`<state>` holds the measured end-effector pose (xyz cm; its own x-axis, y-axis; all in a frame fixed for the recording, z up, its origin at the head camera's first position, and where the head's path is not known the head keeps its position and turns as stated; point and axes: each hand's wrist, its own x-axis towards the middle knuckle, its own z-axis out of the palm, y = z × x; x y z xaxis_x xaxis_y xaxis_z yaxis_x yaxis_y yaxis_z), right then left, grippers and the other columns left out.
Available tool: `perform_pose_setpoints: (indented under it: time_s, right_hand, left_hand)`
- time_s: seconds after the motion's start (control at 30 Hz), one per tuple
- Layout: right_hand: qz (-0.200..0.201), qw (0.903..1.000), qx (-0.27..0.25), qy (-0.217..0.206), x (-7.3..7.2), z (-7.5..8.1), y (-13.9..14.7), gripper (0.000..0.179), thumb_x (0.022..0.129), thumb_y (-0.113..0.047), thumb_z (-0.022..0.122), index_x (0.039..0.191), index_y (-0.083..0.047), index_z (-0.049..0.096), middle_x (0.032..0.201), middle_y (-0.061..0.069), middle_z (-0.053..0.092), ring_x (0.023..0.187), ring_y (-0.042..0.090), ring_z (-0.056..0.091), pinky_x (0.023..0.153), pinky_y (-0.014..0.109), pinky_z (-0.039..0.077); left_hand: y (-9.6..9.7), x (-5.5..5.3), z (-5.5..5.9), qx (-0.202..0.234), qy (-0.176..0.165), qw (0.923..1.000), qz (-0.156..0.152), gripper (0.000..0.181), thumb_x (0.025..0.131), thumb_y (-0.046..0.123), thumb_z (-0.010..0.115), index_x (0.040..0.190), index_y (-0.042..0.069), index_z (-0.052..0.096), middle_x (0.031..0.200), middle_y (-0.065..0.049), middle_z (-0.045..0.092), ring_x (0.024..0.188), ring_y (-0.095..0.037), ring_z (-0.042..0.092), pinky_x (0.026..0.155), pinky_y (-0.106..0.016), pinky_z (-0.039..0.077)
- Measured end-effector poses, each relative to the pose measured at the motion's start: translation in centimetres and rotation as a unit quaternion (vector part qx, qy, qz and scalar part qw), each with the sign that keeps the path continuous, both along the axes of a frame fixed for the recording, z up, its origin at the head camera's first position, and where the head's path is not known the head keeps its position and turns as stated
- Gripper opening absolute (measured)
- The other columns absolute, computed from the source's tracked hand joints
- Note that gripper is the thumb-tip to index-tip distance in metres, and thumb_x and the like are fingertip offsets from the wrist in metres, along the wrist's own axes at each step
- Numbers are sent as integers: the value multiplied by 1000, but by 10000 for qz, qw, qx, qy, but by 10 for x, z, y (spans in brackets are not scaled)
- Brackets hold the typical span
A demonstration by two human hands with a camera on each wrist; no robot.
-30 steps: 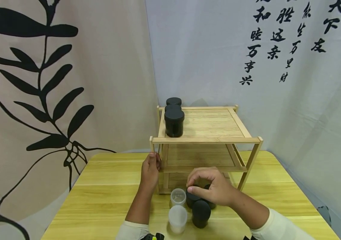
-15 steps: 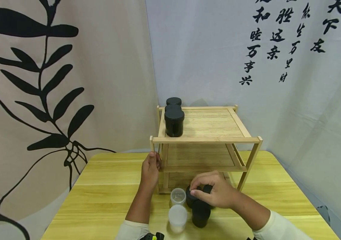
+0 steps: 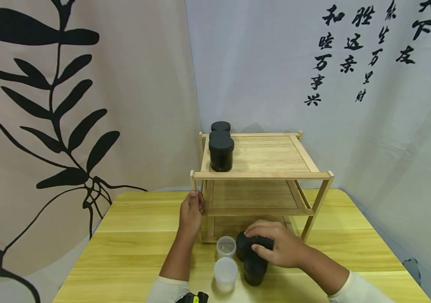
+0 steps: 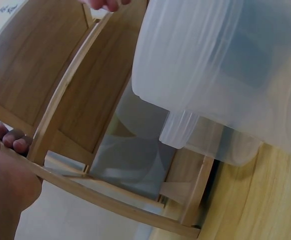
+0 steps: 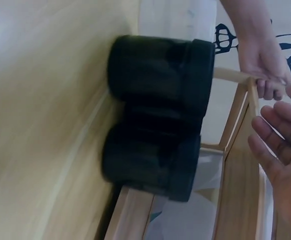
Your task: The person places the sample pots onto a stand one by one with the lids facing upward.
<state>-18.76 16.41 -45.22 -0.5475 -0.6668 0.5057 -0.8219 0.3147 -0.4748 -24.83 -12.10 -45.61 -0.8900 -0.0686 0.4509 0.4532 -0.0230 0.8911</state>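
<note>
My left hand (image 3: 190, 214) grips the left front post of a three-tier wooden rack (image 3: 266, 153); the left wrist view shows its fingers (image 4: 21, 145) curled round the post. Over a cluster of black lidded jars (image 3: 255, 271) hovers my right hand (image 3: 281, 246), fingers loosely bent. In the right wrist view that hand (image 5: 285, 150) has nothing in it and stays apart from the two visible jars (image 5: 150, 160). Left of the cluster stand two translucent white jars (image 3: 225, 271), one behind the other, and they loom large in the left wrist view.
A row of black lidded jars (image 3: 221, 158) lines the left side of the rack's top shelf. The rack stands on a yellow wooden table (image 3: 136, 235). Behind it hang curtains with a plant print (image 3: 64, 179) and black writing.
My right hand has moved to the right and lower, towards me, over the black jars. My left hand keeps its hold on the post. The jars appear unmoved.
</note>
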Motion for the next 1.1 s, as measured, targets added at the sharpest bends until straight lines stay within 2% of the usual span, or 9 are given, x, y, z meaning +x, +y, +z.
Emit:
perform_pose_setpoints:
  time_s: [0.23, 0.47, 0.73, 1.1]
  right_hand:
    - [-375, 9986, 319, -170, -2, -8, 10, 34, 94, 4, 74, 126, -7, 76, 135, 10, 73, 122, 26, 73, 94, 41, 64]
    - [-670, 9953, 562, -418, -3, -15, 20, 40, 93, 7, 71, 131, -7, 74, 141, 11, 70, 128, 30, 70, 97, 44, 63]
    - [-985, 9907, 828, -450, -6, -20, 27, 47, 94, 3, 71, 137, -15, 70, 145, 3, 67, 134, 31, 66, 101, 49, 61]
    - [-1240, 9809, 1169, -938, -12, -30, 35, 59, 97, -9, 74, 153, -18, 58, 156, 10, 59, 143, 38, 59, 106, 64, 55]
  left_hand:
    - [0, 0, 0, -8, 48, 10000, -5, 73, 114, 56, 23, 92, -10, 43, 74, -2, 34, 65, -6, 33, 62, -22, 30]
    - [-1, 0, -2, -70, 58, 10000, -39, 74, 114, 57, 22, 93, -10, 45, 73, -2, 34, 64, -7, 33, 63, -22, 30]
    - [-1, -1, -2, -9, 45, 10000, -73, 75, 115, 56, 22, 93, -12, 44, 74, -2, 34, 65, -7, 34, 63, -22, 30]
    - [0, 1, 0, -83, -28, 9999, -50, 74, 114, 57, 21, 92, -11, 42, 74, -2, 34, 65, -8, 33, 64, -22, 29]
